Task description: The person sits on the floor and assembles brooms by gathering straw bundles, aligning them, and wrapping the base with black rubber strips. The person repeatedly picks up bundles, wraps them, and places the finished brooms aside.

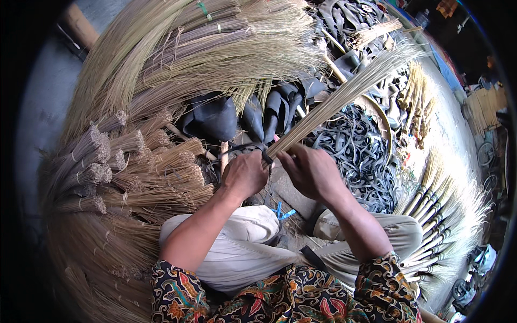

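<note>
A slender bundle of pale broom straw (344,99) slants from between my hands up to the far right, its loose tips fanning out. My left hand (245,175) is closed around its lower end, where a black rubber strip (266,156) wraps the stalks. Just right of the wrap, my right hand (315,171) has its fingers curled in against the side of the bundle. What those fingers pinch, if anything, is hidden. Both hands are above the gap between my bent legs.
Tied straw bundles (145,177) crowd the left, with long straw (215,54) heaped beyond. Black rubber sheets (212,118) lie ahead. A pile of rubber strips (358,156) sits right of centre. Several finished hand brooms (431,215) lie at right. A blue strip (283,211) is between my legs.
</note>
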The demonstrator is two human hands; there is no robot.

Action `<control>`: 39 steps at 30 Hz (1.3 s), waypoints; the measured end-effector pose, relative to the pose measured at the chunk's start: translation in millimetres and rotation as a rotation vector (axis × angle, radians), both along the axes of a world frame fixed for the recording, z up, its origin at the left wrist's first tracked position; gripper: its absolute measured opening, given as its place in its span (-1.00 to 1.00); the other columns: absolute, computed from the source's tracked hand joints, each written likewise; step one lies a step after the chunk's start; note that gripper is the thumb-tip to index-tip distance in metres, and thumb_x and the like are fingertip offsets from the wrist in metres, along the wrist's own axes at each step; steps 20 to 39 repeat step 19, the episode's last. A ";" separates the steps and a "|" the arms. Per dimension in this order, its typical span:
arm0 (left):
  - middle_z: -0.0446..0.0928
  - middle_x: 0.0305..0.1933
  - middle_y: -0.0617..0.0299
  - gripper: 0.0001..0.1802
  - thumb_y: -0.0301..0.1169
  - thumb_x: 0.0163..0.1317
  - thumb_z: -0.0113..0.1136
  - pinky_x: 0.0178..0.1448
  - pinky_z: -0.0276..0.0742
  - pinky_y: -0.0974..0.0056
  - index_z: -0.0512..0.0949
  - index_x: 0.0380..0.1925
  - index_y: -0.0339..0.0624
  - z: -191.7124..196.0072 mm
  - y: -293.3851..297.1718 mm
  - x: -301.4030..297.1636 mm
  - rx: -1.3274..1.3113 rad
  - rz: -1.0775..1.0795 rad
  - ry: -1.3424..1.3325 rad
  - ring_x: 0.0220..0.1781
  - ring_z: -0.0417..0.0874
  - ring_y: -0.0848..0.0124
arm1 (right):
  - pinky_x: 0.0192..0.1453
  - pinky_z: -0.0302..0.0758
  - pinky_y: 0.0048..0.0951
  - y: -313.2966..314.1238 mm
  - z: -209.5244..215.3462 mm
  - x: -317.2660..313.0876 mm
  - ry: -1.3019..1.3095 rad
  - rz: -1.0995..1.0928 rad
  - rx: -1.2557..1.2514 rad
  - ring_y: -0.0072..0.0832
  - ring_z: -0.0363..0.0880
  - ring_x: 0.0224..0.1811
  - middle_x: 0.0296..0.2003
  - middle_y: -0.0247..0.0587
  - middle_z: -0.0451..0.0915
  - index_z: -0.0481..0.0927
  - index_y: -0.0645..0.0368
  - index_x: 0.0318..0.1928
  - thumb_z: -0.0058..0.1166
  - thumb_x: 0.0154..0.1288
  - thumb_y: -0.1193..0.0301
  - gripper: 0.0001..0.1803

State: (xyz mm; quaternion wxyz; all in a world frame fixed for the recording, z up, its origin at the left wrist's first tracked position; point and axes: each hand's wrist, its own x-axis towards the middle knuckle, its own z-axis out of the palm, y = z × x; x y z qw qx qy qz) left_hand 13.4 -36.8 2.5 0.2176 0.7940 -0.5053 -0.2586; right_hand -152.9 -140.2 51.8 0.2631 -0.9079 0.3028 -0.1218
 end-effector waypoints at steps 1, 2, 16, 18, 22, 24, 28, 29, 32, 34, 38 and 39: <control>0.71 -0.22 -0.27 -0.71 -0.27 0.30 0.32 0.04 0.67 -0.13 0.65 -0.20 -0.33 -4.0 -1.2 0.1 -0.017 -0.015 -0.073 -0.07 0.75 -0.19 | -0.18 0.64 -0.04 -1.9 -1.5 11.5 -0.027 -0.063 0.123 0.01 0.76 -0.34 -0.48 -0.03 0.72 0.73 0.09 0.02 0.14 0.51 0.04 -0.60; 0.71 -0.23 -0.27 -0.70 -0.27 0.30 0.32 0.03 0.67 -0.13 0.65 -0.19 -0.33 -6.4 -3.3 -0.4 -0.042 -0.036 -0.147 -0.07 0.76 -0.17 | -0.10 0.66 -0.01 -2.9 -5.7 27.9 0.151 -0.131 0.081 0.04 0.78 -0.27 -0.41 0.01 0.75 0.73 0.07 0.07 0.17 0.47 0.01 -0.56; 0.66 -0.06 -0.15 -0.57 -0.44 0.23 0.37 0.04 0.64 -0.14 0.46 0.07 -0.13 -21.3 -1.3 17.0 -0.179 0.113 -0.246 0.00 0.72 -0.17 | -0.15 0.52 -0.30 22.9 -59.2 32.8 -0.223 -0.148 0.813 -0.43 0.58 -0.26 -0.33 -0.11 0.62 0.59 0.34 -0.05 0.00 0.60 0.35 -0.74; 0.56 0.07 -0.19 -0.45 -0.45 0.13 0.45 0.18 0.59 -0.16 0.46 0.13 -0.10 -26.7 -1.3 17.3 -0.090 0.152 -0.225 0.16 0.61 -0.25 | -0.11 0.52 -0.28 24.5 -54.1 29.0 -0.262 -0.074 0.742 -0.34 0.56 -0.31 -0.33 -0.12 0.63 0.60 0.28 -0.04 0.02 0.58 0.32 -0.75; 0.56 0.09 -0.18 -0.43 -0.37 0.19 0.44 0.24 0.59 -0.11 0.42 0.18 -0.07 -28.4 -2.9 21.9 -0.059 0.165 -0.180 0.15 0.61 -0.30 | -0.08 0.51 -0.22 25.9 -49.8 26.6 -0.206 -0.024 0.671 -0.31 0.58 -0.27 -0.27 -0.06 0.69 0.62 0.23 -0.02 0.07 0.57 0.26 -0.73; 0.56 0.09 -0.18 -0.43 -0.37 0.19 0.44 0.24 0.59 -0.11 0.42 0.18 -0.07 -28.4 -2.9 21.9 -0.059 0.165 -0.180 0.15 0.61 -0.30 | -0.08 0.51 -0.22 25.9 -49.8 26.6 -0.206 -0.024 0.671 -0.31 0.58 -0.27 -0.27 -0.06 0.69 0.62 0.23 -0.02 0.07 0.57 0.26 -0.73; 0.56 0.09 -0.18 -0.43 -0.37 0.19 0.44 0.24 0.59 -0.11 0.42 0.18 -0.07 -28.4 -2.9 21.9 -0.059 0.165 -0.180 0.15 0.61 -0.30 | -0.08 0.51 -0.22 25.9 -49.8 26.6 -0.206 -0.024 0.671 -0.31 0.58 -0.27 -0.27 -0.06 0.69 0.62 0.23 -0.02 0.07 0.57 0.26 -0.73; 0.56 0.09 -0.18 -0.43 -0.37 0.19 0.44 0.24 0.59 -0.11 0.42 0.18 -0.07 -28.4 -2.9 21.9 -0.059 0.165 -0.180 0.15 0.61 -0.30 | -0.08 0.51 -0.22 25.9 -49.8 26.6 -0.206 -0.024 0.671 -0.31 0.58 -0.27 -0.27 -0.06 0.69 0.62 0.23 -0.02 0.07 0.57 0.26 -0.73; 0.56 0.09 -0.18 -0.43 -0.37 0.19 0.44 0.24 0.59 -0.11 0.42 0.18 -0.07 -28.4 -2.9 21.9 -0.059 0.165 -0.180 0.15 0.61 -0.30 | -0.08 0.51 -0.22 25.9 -49.8 26.6 -0.206 -0.024 0.671 -0.31 0.58 -0.27 -0.27 -0.06 0.69 0.62 0.23 -0.02 0.07 0.57 0.26 -0.73; 0.56 0.09 -0.18 -0.43 -0.37 0.19 0.44 0.24 0.59 -0.11 0.42 0.18 -0.07 -28.4 -2.9 21.9 -0.059 0.165 -0.180 0.15 0.61 -0.30 | -0.08 0.51 -0.22 25.9 -49.8 26.6 -0.206 -0.024 0.671 -0.31 0.58 -0.27 -0.27 -0.06 0.69 0.62 0.23 -0.02 0.07 0.57 0.26 -0.73; 0.56 0.09 -0.18 -0.43 -0.37 0.19 0.44 0.24 0.59 -0.11 0.42 0.18 -0.07 -28.4 -2.9 21.9 -0.059 0.165 -0.180 0.15 0.61 -0.30 | -0.08 0.51 -0.22 25.9 -49.8 26.6 -0.206 -0.024 0.671 -0.31 0.58 -0.27 -0.27 -0.06 0.69 0.62 0.23 -0.02 0.07 0.57 0.26 -0.73; 0.56 0.09 -0.18 -0.43 -0.37 0.19 0.44 0.24 0.59 -0.11 0.42 0.18 -0.07 -28.4 -2.9 21.9 -0.059 0.165 -0.180 0.15 0.61 -0.30 | -0.08 0.51 -0.22 25.9 -49.8 26.6 -0.206 -0.024 0.671 -0.31 0.58 -0.27 -0.27 -0.06 0.69 0.62 0.23 -0.02 0.07 0.57 0.26 -0.73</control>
